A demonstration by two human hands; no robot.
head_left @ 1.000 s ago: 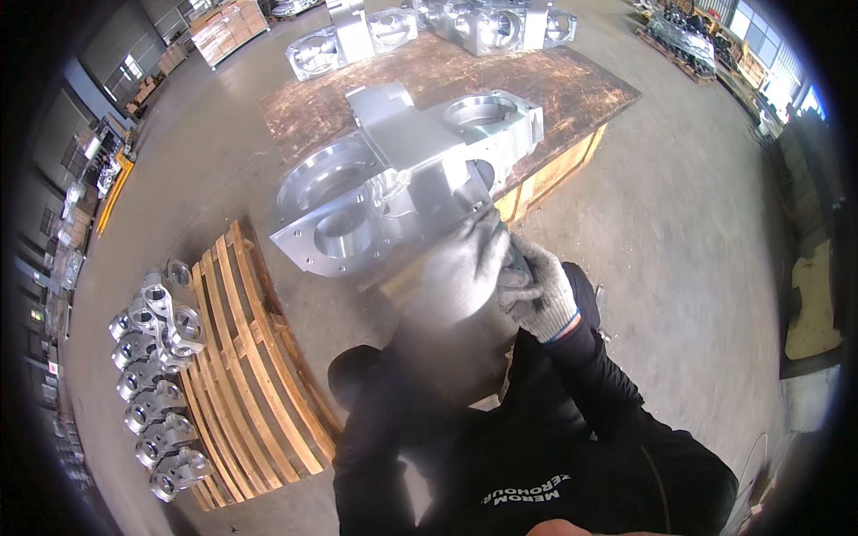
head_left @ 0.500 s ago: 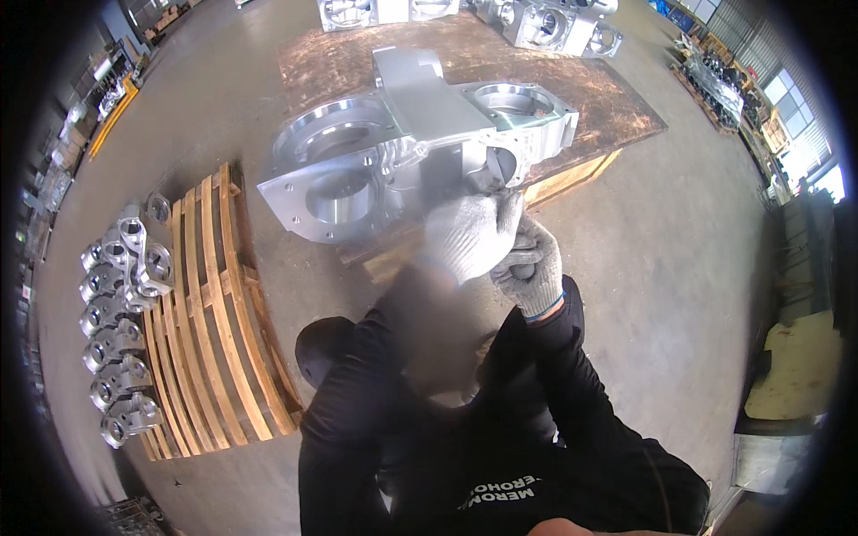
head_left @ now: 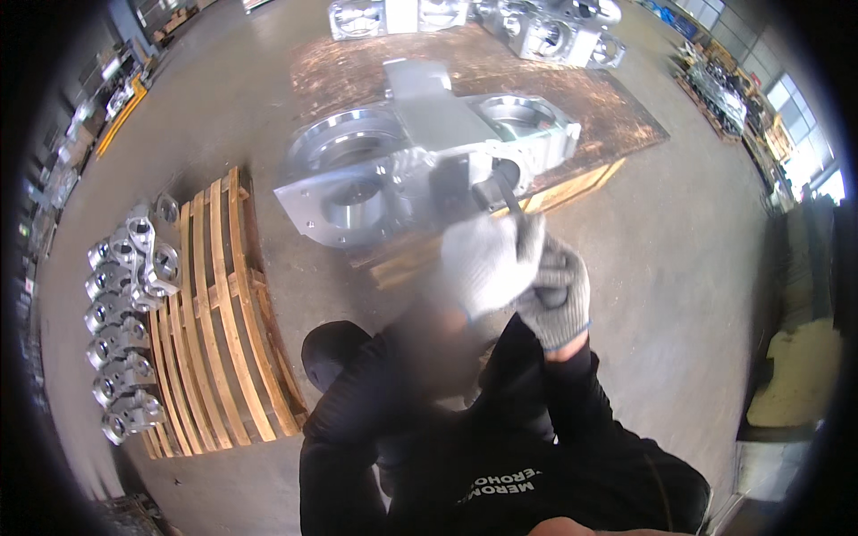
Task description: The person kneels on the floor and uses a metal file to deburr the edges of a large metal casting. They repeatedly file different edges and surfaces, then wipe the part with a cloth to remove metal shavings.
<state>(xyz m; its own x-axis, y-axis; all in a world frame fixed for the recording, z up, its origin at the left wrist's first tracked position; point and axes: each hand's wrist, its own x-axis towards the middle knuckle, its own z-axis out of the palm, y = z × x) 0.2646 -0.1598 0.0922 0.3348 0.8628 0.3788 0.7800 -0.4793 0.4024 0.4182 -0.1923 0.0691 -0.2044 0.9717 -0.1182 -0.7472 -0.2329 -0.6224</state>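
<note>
The big silver metal part (head_left: 438,123) sits on the tabletop, straight ahead of the hands and a little to their left. Its long axis runs across in front of the person, left to right, the right end slightly farther off; a wide ring lies toward each end, with a raised block between them. The hands are by its near side, right of its middle, close to a dark hollow in that side.

The left hand (head_left: 490,262) is the nearer of the two, its fingertips just short of the near side; the right hand (head_left: 559,297) is behind and to the right, close against it. The hands are together. The left is closed on a slim dark tool (head_left: 512,195), which points away from the person toward the hollow; whether its far end touches the metal cannot be told through the blur. The right is curled, but whether it also grips the tool cannot be told.

Farther out, the brown, worn tabletop (head_left: 626,121) carries more silver parts (head_left: 572,45) along its far edge. On the floor to the left lies a wooden pallet (head_left: 217,299), with a row of smaller metal parts (head_left: 134,330) along its outer side.
</note>
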